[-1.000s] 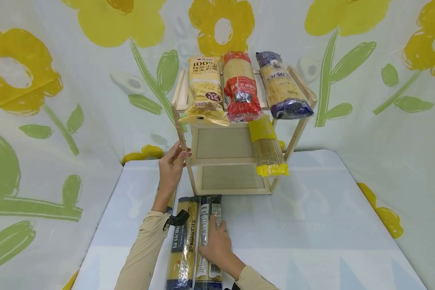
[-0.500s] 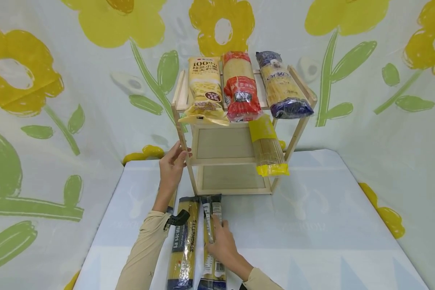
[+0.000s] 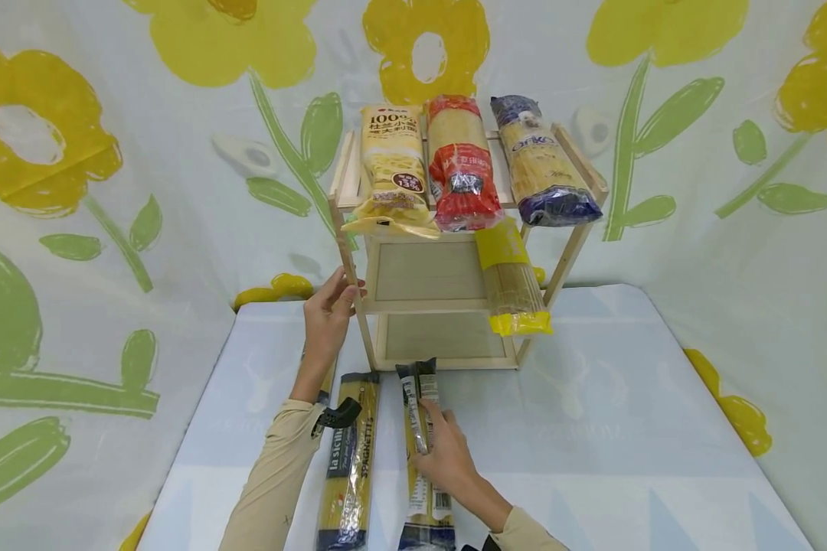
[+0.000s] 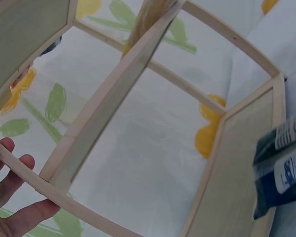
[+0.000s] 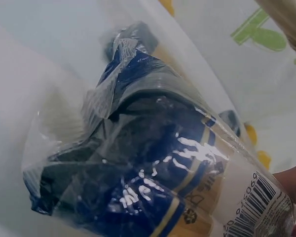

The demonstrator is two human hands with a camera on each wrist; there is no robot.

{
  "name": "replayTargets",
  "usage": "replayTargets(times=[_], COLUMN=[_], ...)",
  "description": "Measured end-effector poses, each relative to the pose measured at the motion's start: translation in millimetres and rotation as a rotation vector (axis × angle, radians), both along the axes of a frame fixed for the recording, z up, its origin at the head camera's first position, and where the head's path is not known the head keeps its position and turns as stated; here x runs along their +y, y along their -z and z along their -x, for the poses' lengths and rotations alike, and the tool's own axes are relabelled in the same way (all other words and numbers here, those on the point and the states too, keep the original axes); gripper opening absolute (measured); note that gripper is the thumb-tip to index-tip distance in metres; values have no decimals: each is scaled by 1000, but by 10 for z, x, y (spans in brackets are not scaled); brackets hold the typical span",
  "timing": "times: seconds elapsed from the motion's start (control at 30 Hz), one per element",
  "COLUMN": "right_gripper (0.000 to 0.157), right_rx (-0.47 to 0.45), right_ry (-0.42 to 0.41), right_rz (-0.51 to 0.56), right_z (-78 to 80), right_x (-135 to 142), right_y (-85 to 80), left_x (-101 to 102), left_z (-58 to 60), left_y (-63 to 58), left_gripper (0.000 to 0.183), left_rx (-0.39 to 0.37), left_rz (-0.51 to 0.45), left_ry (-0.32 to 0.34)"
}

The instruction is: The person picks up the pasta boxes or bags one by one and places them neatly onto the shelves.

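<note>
My left hand (image 3: 325,321) holds the left front post of a small wooden shelf rack (image 3: 427,272). In the left wrist view its thumb and fingers (image 4: 32,215) lie on either side of that post. My right hand (image 3: 449,457) grips a clear and dark-blue pack of spaghetti (image 3: 427,514) in front of the rack, label and barcode facing up. Its crinkled dark-blue end (image 5: 138,148) fills the right wrist view, and the pack's far end (image 4: 281,173) shows beside the rack's bottom panel in the left wrist view. Left of it lies another spaghetti pack (image 3: 348,467) on the table.
Across the rack's top lie a cream noodle pack (image 3: 391,164), a red pack (image 3: 462,164) and a blue-ended pack (image 3: 540,164). A yellow-ended noodle pack (image 3: 511,283) juts from the middle shelf's right side. One more pack (image 3: 327,383) is mostly hidden behind my left forearm.
My right hand has shifted right with the spaghetti pack, which has left its place beside the other pack and opened a gap. My left hand stays on the post.
</note>
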State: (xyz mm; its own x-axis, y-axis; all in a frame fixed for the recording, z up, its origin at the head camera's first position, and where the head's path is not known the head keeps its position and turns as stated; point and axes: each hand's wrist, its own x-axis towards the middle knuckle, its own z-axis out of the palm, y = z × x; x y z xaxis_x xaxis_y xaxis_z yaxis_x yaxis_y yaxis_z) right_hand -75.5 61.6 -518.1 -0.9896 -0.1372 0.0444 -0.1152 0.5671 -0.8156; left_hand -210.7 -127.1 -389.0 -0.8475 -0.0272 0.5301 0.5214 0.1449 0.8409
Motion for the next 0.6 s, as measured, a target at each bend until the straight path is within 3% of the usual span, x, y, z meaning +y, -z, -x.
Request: replayTargets(times=[0.13,0.33,0.47,0.6], right_gripper=[84,84,84,85], right_rx=[10,7,-1,-10], right_ry=[-1,-11,-17,-18], right_rz=[-6,-8,-10,-18], right_z=[2,-20,-36,-58], right_x=[91,203,263,313], right_y=[-95,-260,-382,-495], left_x=[-31,-27,-22,12], left_z=[96,113,90,-21], left_y=[130,165,123,-30], left_gripper=[44,44,43,42], left_rx=[-1,21,15,27], left_rz=[-1,11,4,18], left_ry=[-16,-41,-24,-16])
